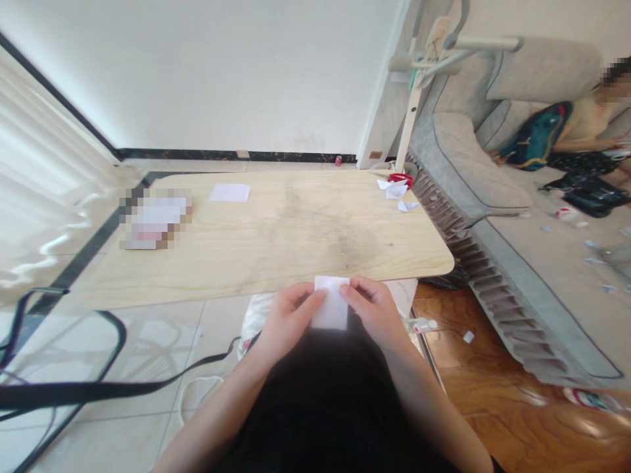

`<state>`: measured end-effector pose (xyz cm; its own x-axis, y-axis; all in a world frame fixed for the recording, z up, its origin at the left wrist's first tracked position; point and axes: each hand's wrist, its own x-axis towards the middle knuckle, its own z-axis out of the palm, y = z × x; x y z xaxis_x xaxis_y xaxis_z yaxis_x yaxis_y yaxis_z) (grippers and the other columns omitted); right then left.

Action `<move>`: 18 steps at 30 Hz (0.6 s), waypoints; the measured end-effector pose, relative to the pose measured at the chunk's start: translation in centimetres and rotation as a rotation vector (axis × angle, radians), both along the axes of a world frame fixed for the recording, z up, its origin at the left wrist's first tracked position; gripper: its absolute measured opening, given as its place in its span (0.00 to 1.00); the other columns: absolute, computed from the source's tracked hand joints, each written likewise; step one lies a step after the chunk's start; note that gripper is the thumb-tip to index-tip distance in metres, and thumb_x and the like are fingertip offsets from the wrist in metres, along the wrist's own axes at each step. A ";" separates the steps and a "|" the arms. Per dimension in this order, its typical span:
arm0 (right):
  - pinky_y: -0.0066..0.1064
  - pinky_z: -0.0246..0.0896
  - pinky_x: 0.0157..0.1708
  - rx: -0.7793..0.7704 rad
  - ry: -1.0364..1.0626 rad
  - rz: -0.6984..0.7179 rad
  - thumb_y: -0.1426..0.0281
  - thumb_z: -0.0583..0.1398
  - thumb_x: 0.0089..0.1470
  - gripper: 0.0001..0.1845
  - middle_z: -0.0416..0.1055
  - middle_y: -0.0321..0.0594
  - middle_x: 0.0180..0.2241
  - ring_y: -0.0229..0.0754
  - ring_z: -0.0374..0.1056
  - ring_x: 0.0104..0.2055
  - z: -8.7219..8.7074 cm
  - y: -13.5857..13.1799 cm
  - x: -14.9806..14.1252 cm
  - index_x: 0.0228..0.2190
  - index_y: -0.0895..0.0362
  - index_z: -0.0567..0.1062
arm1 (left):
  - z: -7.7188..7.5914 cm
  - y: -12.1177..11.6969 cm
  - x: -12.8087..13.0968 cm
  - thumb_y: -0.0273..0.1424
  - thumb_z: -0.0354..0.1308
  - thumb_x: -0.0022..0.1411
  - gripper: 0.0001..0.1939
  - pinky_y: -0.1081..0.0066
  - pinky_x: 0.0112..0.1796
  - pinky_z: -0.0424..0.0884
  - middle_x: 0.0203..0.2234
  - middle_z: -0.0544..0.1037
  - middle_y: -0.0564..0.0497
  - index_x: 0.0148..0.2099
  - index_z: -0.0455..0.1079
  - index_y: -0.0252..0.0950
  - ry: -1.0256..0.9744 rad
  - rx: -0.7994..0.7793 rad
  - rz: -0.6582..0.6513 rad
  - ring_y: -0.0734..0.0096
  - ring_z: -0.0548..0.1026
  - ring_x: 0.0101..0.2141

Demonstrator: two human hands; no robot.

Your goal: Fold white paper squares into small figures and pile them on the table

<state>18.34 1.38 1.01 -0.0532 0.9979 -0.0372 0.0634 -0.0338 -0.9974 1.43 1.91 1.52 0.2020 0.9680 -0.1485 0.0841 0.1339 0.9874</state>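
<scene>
A small white sheet of paper [330, 309] is held up between both hands, just off the near edge of the wooden table [276, 256]. My left hand [292, 314] pinches its left side, thumb on the face towards me. On the opposite side, my right hand [373, 303] grips the paper the same way, thumb near the upper right corner. The fingers behind the sheet are mostly hidden. Farther off on the tabletop lies a flat stack of white paper [230, 192].
Folded white paper pieces [394, 189] lie by red-handled scissors [400, 179] at the table's far right. A blurred-out pile [156, 222] sits at the left. A grey sofa [497, 151] runs along the right, with a seated person [589, 125] and a teal backpack [539, 135].
</scene>
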 end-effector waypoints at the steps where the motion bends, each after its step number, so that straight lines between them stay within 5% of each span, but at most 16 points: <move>1: 0.27 0.48 0.21 -0.013 0.015 0.007 0.60 0.60 0.56 0.19 0.61 0.31 0.17 0.34 0.56 0.21 0.0 0.0 0.0 0.19 0.57 0.68 | 0.0 0.0 0.0 0.38 0.58 0.61 0.14 0.76 0.26 0.65 0.25 0.79 0.51 0.33 0.78 0.32 0.002 -0.004 0.002 0.72 0.71 0.26; 11: 0.26 0.45 0.19 -0.025 0.075 -0.076 0.59 0.62 0.54 0.19 0.59 0.30 0.15 0.33 0.53 0.19 -0.5 0.3 -0.1 0.19 0.58 0.71 | -0.1 -0.1 0.0 0.40 0.56 0.63 0.17 0.78 0.19 0.62 0.15 0.73 0.55 0.29 0.74 0.33 -0.051 -0.094 -0.086 0.76 0.69 0.17; 18: 0.25 0.51 0.20 0.023 0.131 -0.176 0.60 0.63 0.54 0.18 0.62 0.30 0.16 0.34 0.57 0.20 -1.1 0.6 0.1 0.19 0.57 0.72 | -0.2 -0.2 0.0 0.39 0.55 0.64 0.15 0.78 0.20 0.65 0.20 0.78 0.51 0.32 0.74 0.33 -0.078 -0.100 -0.151 0.76 0.73 0.18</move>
